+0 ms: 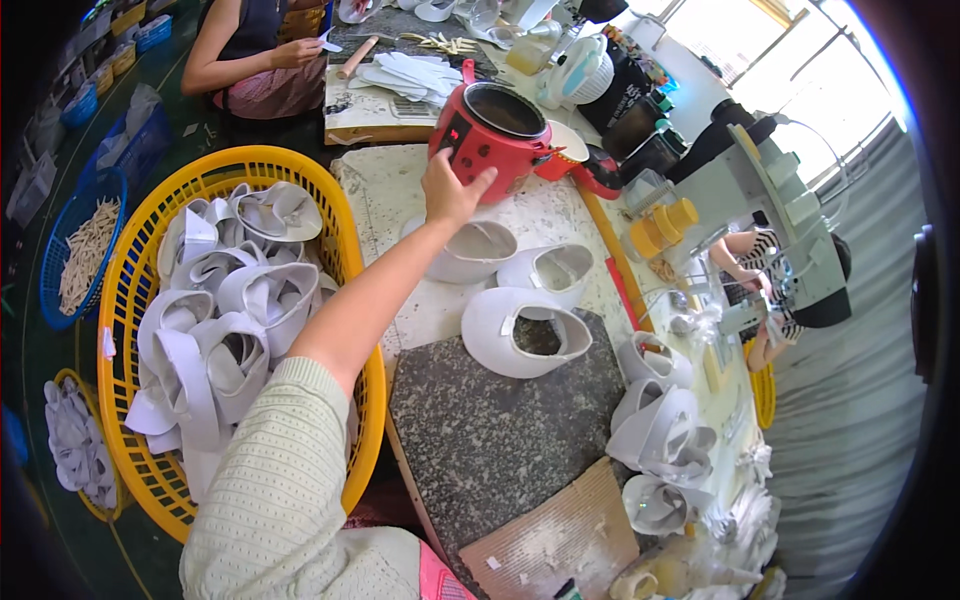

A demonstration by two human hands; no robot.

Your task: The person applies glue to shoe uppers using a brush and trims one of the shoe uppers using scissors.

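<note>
My left hand point(455, 190) reaches across the table to a small red electric pot point(505, 165) with a dark inner bowl. Its thumb is spread away from the fingers, and the fingertips touch the pot's dark control panel. Nearer me, three hollow white curved pieces, visor-like in shape, are grouped together. The closest white piece point(515, 345) rests partly on a dark speckled stone slab point(480, 430). To the left of my arm, a yellow basket point(375, 420) holds a heap of similar white pieces point(265, 300). My right hand does not show.
More white pieces point(655, 430) line the table's right side. Corrugated cardboard point(555, 535) lies on the slab. Beyond the pot are flat white cutouts point(410, 78) and a white fan point(580, 75). A sewing machine point(790, 220) stands right. Other people's hands point(300, 52) work nearby.
</note>
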